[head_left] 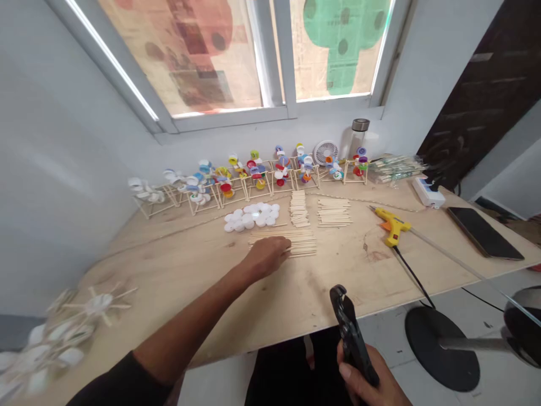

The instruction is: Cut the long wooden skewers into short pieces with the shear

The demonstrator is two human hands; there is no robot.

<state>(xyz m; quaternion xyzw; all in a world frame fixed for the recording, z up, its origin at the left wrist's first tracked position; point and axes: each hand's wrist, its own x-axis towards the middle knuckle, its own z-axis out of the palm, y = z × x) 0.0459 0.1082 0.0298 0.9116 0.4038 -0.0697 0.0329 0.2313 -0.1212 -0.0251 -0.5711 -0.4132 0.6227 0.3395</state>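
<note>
My left hand (268,256) reaches over a row of long thin wooden sticks (305,242) on the table. Its fingers are curled together at the sticks, and the hand hides whatever they may pinch. My right hand (372,378) is closed around the handles of a black hand cutter (353,330) with a hooked jaw, held at the table's front edge. Just behind my left hand lies a cluster of white bottle caps (253,217). Two stacks of shorter sticks, a narrow stack (298,208) and a wider stack (333,212), sit behind the long ones.
Stick frames with colourful cap wheels (256,175) line the wall. White cap-and-stick wheels (99,304) lie at left. Rightward are a yellow glue gun (395,225), a phone (484,231), a power strip (428,193) and bagged sticks (397,168). A fan (325,153) stands behind.
</note>
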